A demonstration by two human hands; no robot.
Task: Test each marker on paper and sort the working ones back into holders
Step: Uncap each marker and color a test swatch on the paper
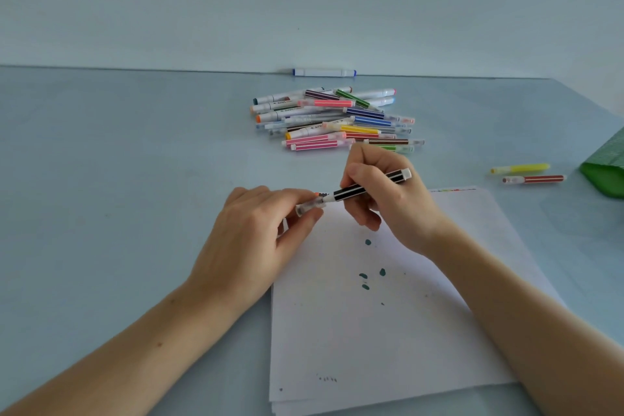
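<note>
Over the paper, my right hand grips the black striped marker, left hand pinches its clear cap; few test dots made; big marker pile untested; two markers set aside right.

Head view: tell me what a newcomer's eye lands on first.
First, the two hands at centre: the right hand grips a black striped marker while the left hand pinches its clear cap, just above the white paper dotted with dark green test marks. Behind them on the blue table lies a bright pile of markers.
</note>
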